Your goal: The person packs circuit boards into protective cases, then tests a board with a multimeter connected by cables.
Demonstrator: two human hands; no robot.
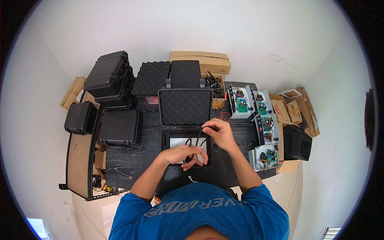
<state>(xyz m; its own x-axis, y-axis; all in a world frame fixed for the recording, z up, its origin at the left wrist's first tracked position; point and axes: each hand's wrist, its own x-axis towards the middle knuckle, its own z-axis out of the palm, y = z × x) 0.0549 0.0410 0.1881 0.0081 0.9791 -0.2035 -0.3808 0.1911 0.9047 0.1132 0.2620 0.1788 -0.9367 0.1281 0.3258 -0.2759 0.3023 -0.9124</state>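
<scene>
A black cable (198, 138) runs in a loop between my two hands above an open black hard case (164, 140). My right hand (218, 133) is raised at the case's right side, closed in a pinch on the cable. Lower and to the left, my left hand (186, 154) is curled round the hanging part of the cable. Behind the hands the case's lid (186, 108) stands up, lined with bumpy dark foam. Inside the case lies a white panel (175, 142), partly hidden by my left hand and the cable.
Several black hard cases (120, 127) stand at the left. Foam sheets (152, 76) and a cardboard box (216, 84) of cables are at the back. Several open metal housings with circuit boards (266, 128) line the right side of the dark table (124, 164). A shelf (78, 168) adjoins the left.
</scene>
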